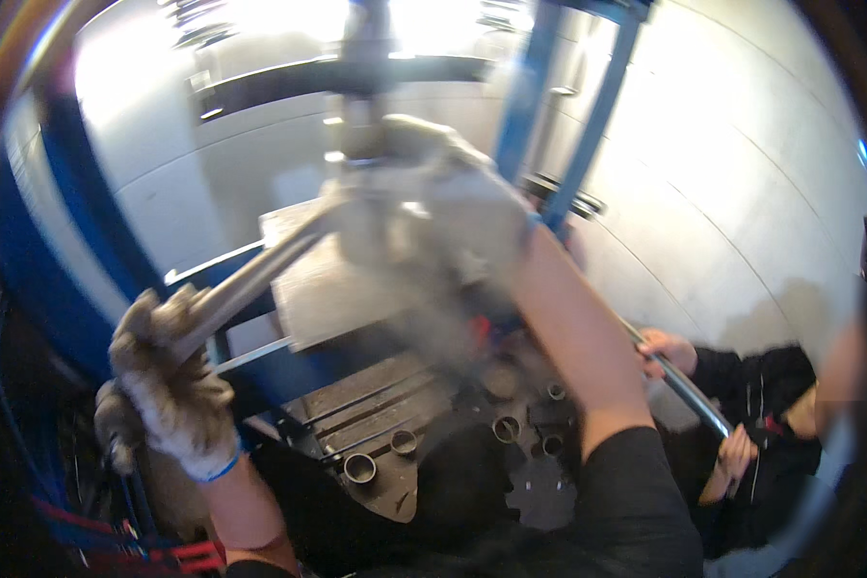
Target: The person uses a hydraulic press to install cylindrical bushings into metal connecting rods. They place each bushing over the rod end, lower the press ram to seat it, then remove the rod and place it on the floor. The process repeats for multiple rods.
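Note:
My left hand (173, 385), in a soiled light work glove, is closed round the lower end of a long pale metal bar (255, 279). The bar slants up to the right, toward a thick metal part (361, 226) under the upright ram (364, 116) of a blue press. My right hand (462, 197), also gloved, is raised beside the ram and that metal part. Motion smears its fingers, so its grip on the part cannot be made out. Behind the bar, a flat pale metal plate (332, 294) rests across the press frame.
Blue press uprights (583, 125) stand at both sides. Several metal rings (360, 468) lie low in front of me, near a slatted surface (356, 414). At right, another person's hands (737, 453) hold a long metal tube (689, 390). A pale panelled wall (722, 173) rises behind.

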`<control>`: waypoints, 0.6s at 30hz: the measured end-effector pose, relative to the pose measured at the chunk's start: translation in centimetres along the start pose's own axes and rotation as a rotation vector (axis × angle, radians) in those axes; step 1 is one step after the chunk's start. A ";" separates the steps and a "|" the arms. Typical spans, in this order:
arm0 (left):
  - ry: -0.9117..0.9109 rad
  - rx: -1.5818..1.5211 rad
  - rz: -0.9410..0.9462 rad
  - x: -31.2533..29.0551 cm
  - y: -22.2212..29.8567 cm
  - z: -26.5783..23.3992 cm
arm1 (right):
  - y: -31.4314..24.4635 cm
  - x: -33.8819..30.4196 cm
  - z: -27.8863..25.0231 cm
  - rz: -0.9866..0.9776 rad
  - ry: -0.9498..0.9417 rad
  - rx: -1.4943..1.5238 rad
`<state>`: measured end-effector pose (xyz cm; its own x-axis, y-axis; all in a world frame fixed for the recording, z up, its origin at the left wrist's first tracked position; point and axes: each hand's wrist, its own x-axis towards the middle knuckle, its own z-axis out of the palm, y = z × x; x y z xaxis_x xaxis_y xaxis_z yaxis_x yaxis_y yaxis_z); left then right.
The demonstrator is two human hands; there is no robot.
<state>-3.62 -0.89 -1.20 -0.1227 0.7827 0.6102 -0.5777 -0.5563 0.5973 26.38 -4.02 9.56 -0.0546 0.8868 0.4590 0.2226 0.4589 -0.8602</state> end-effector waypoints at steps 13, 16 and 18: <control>0.054 0.046 -0.017 1.7 -0.9 -1.8 | -1.4 -0.7 0.7 0.059 0.197 -0.437; 0.018 0.027 0.000 1.9 -0.9 -2.2 | -1.3 -0.7 0.7 0.048 0.194 -0.451; -0.093 0.013 0.029 2.0 -0.8 -2.3 | -1.1 -0.6 0.4 0.042 0.176 -0.500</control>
<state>-5.25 1.79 -1.65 -0.0638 0.7373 0.6726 -0.5647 -0.5824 0.5848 25.79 -5.04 10.10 0.1184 0.8615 0.4938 0.6604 0.3030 -0.6870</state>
